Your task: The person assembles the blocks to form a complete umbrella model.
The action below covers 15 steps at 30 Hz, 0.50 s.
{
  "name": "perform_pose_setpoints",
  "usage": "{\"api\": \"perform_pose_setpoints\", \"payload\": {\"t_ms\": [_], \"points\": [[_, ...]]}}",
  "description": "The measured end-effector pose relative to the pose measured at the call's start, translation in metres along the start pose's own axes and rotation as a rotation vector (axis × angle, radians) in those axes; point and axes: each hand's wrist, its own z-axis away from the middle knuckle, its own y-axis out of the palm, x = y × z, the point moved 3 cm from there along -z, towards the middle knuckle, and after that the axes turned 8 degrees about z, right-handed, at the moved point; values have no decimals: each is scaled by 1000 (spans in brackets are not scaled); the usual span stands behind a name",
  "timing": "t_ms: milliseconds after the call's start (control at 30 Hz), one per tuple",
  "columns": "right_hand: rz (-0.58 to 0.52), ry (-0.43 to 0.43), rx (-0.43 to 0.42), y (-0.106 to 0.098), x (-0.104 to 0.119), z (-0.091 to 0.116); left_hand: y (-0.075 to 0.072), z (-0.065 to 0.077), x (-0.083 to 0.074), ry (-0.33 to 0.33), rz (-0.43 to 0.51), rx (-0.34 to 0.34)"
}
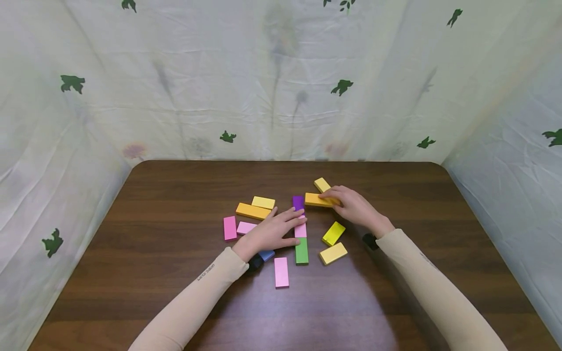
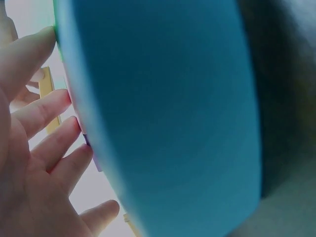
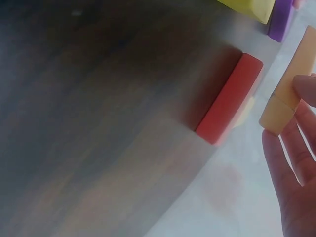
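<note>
On the table a purple block (image 1: 298, 202), a light pink block (image 1: 300, 230) and a green block (image 1: 301, 251) lie end to end in a line. My left hand (image 1: 273, 231) reaches over from the left, fingers spread and fairly straight, fingertips touching this line. A blue block (image 2: 163, 113) fills much of the left wrist view, close to that wrist. Right of the purple end, my right hand (image 1: 354, 207) pinches an orange block (image 1: 315, 199) between thumb and fingers. The right wrist view shows this block (image 3: 286, 91) raised, with a red block (image 3: 229, 101) on the table beside it.
Left of the line lie another orange block (image 1: 253, 211), a pale yellow block (image 1: 263, 202) and a dark pink block (image 1: 230, 228). Nearer is a pink block (image 1: 281, 272). Yellow blocks (image 1: 333, 233) lie to the right. A patterned cloth (image 1: 281, 97) hangs behind the table.
</note>
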Motion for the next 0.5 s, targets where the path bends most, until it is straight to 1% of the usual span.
{"api": "perform_pose_setpoints", "payload": {"t_ms": [200, 500], "points": [[0, 32, 25, 1, 1, -13, 0, 0, 0, -6, 0, 2], [-4, 52, 38, 6, 0, -28, 0, 0, 0, -12, 6, 7]]}}
